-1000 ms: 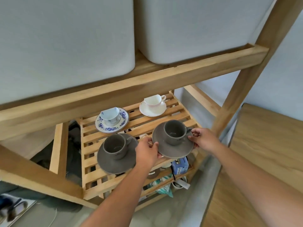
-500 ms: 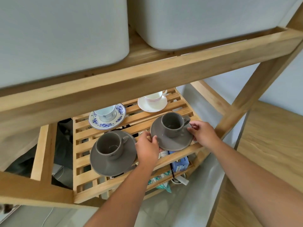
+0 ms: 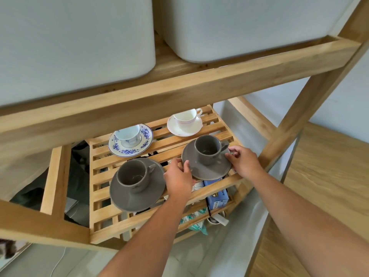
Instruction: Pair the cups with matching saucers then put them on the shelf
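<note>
Head view: the left hand (image 3: 178, 176) and right hand (image 3: 242, 162) pinch opposite rims of a grey saucer (image 3: 205, 168), fingers closed on its edges so the grey cup (image 3: 207, 148) between them rides level onto the slatted shelf (image 3: 219, 188). Left of the fingers sits another grey pair (image 3: 137, 184); beyond them, the blue floral pair (image 3: 130, 139) and white pair (image 3: 184, 121).

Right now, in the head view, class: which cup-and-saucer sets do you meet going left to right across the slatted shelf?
Blue-flowered set → grey set → white set → grey set held by both hands.
</note>
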A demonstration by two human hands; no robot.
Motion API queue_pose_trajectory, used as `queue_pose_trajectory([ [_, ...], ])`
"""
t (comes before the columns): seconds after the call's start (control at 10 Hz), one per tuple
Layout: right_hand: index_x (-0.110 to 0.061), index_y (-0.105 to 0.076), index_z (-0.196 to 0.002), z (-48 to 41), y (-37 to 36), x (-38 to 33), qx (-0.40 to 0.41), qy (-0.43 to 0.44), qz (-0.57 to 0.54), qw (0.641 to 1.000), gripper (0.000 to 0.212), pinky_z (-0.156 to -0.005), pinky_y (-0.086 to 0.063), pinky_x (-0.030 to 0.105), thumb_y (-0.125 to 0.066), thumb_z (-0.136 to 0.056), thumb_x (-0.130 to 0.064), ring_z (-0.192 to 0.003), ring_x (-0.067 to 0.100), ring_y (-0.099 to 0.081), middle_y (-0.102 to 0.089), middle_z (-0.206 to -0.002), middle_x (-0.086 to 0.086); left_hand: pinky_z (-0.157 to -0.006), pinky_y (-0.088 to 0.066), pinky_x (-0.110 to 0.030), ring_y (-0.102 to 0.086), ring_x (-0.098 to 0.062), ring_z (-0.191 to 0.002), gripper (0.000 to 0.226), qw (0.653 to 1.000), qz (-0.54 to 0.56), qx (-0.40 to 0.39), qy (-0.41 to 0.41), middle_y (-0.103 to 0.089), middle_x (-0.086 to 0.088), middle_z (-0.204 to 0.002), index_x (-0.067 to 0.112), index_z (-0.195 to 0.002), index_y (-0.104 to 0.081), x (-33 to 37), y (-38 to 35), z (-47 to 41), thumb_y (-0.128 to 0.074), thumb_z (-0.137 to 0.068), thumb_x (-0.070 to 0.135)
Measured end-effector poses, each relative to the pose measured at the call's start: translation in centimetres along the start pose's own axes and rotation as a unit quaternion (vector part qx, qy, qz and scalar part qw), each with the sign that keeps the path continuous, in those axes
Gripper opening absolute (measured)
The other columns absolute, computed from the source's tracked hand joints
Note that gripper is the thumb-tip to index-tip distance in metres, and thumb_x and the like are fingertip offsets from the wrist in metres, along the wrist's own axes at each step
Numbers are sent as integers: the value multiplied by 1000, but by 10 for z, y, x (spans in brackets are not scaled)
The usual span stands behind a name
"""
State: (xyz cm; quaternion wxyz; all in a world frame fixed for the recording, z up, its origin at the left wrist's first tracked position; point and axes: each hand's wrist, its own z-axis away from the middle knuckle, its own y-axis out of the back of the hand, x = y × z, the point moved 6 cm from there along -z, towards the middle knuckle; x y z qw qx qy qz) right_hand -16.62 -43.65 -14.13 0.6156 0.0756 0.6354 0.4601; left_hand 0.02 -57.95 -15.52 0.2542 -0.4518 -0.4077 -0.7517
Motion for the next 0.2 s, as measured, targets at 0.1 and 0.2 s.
queue_pose_trajectory([
  [0.1, -15, -60, -118, 12, 8, -6, 13, 3, 17, 1000, 29, -79, -50, 27, -53, -93, -28, -89, 20, -63, -66, -102, 4, -55, -59, -27, -72, -23, -74, 39, 1000, -4, -24, 14, -69, -12, -104, 16, -130, -45, 2, 3, 4, -52, -95, 30],
  [0.2, -17, -62, -115, 33, 25, -11, 43, 22, 26, 998, 24, -59, -38, 11, -53, -93, -22, -71, 4, -54, -61, -97, -3, -64, -62, -38, -70, -25, -73, 41, 999, -24, -22, 22, -65, -14, -105, 16, -131, -42, 5, 10, 18, -53, -94, 31],
])
